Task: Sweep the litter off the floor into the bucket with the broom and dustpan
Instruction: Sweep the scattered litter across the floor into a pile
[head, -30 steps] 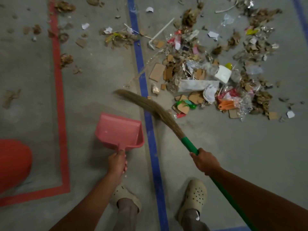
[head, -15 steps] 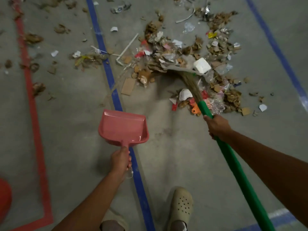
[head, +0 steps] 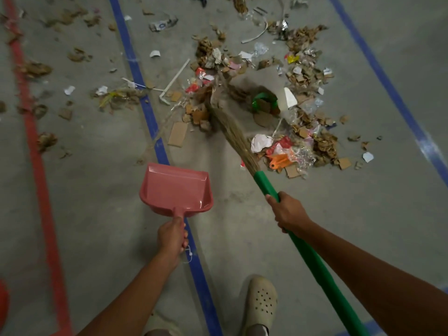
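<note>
Since half a second ago the broom [head: 264,183] has swung left and back through the pile. Its straw bristles [head: 232,132] now lie blurred at the pile's left edge, with a bare grey patch opened behind them, and the right hand [head: 288,212] has drawn nearer the body. The dustpan [head: 177,190] sits much as it did.

The right hand is clenched round the smooth green handle of the broom, just below where the long, tapering bundle of straw is bound into it. The left hand [head: 172,236] grasps the short stem of the dustpan, a glossy pink plastic scoop with a flat mouth and raised side walls. It is held over the blue line [head: 155,132], and whether its lip touches the ground I cannot tell.

The litter [head: 322,144] is spread across the rough grey concrete floor [head: 97,190] ahead and to the right. It is a mix of torn brown cardboard, crumpled white paper, crinkled clear wrappers, a bright orange plastic piece [head: 280,161], a round green plastic thing [head: 264,100] and a thin white strip [head: 174,78]. Looser scraps trail left past the blue line toward the red line [head: 41,180].

Only a rounded orange-red sliver of the bucket [head: 2,303] shows at the lower left edge, well apart from the pile and beyond the red line.

A cream clog [head: 260,304] with punched round holes stands between the blue line and the broom handle.
</note>
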The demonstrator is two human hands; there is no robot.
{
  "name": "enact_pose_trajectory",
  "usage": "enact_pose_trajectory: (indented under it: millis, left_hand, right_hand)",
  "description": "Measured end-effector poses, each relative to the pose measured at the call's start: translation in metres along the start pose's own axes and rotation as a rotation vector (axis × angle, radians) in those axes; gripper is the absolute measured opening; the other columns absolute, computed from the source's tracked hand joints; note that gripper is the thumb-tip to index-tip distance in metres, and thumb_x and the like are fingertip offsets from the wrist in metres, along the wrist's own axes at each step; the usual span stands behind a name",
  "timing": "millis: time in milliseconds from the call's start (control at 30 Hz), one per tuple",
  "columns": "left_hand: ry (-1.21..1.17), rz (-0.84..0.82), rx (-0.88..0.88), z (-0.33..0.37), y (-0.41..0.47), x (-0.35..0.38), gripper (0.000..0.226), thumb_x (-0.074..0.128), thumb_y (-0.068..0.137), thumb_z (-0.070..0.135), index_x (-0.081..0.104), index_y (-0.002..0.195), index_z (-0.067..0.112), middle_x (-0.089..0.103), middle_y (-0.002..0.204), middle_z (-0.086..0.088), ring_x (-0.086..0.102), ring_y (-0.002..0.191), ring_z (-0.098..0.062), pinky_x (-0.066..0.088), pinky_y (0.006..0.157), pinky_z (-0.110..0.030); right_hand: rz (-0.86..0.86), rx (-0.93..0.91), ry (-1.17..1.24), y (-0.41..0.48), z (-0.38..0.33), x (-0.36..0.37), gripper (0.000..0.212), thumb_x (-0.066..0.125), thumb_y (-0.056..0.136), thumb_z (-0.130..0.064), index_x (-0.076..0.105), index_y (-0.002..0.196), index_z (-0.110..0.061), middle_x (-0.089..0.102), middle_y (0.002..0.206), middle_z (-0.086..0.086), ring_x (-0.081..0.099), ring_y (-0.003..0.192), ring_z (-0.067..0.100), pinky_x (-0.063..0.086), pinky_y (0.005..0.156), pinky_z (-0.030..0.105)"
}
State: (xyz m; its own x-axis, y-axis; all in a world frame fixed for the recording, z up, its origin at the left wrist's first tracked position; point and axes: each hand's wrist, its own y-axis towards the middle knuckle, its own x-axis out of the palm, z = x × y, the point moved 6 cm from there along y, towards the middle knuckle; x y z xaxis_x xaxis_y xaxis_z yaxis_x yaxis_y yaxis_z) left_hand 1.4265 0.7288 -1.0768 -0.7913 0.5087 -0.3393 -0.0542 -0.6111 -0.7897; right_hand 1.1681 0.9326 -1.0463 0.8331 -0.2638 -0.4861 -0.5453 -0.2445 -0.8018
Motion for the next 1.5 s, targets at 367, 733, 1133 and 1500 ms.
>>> enact_pose_trajectory:
  millis: [367,733,1133,1500]
  left_hand:
    - [-0.07,0.033,-0.061,-0.021,0.002,-0.089,0.052,0.05,0.1,0.056,0.061,0.083,0.008,0.052,0.056,-0.003,0.041,0.038,-0.012,0.032,0.04,-0.022]
    - [-0.284,0.175,-0.106,-0.017,0.03,-0.288,0.058,0.052,0.098,0.059,0.059,0.075,0.007,0.051,0.053,-0.005,0.04,0.033,-0.015,0.028,0.034,-0.019]
    - [-0.438,0.346,-0.148,-0.041,0.082,-0.484,0.047,0.048,0.105,0.044,0.052,0.075,0.008,0.043,0.05,-0.006,0.034,0.026,-0.01,0.024,0.03,-0.016]
    - [-0.504,0.445,-0.319,-0.03,0.135,-0.527,0.044,0.053,0.102,0.041,0.06,0.075,0.007,0.052,0.053,-0.008,0.041,0.036,-0.018,0.033,0.041,-0.022]
  right_hand:
    - [0.062,-0.209,-0.227,-0.067,-0.082,0.102,0.038,0.042,0.103,-0.054,0.051,0.118,-0.021,0.06,0.079,-0.002,0.059,0.066,0.011,0.044,0.053,0.026]
    - [-0.03,-0.203,-0.292,-0.129,-0.208,0.218,0.034,0.045,0.103,-0.052,0.05,0.111,-0.019,0.064,0.084,0.004,0.067,0.07,0.019,0.063,0.064,0.037]
    - [-0.185,-0.202,-0.443,-0.167,-0.37,0.379,0.034,0.063,0.097,-0.044,0.052,0.104,-0.013,0.067,0.088,0.008,0.064,0.061,0.016,0.052,0.048,0.026]
    - [-0.29,-0.31,-0.591,-0.125,-0.477,0.45,0.036,0.062,0.095,-0.051,0.06,0.102,-0.016,0.069,0.089,0.004,0.071,0.074,0.019,0.063,0.073,0.037]
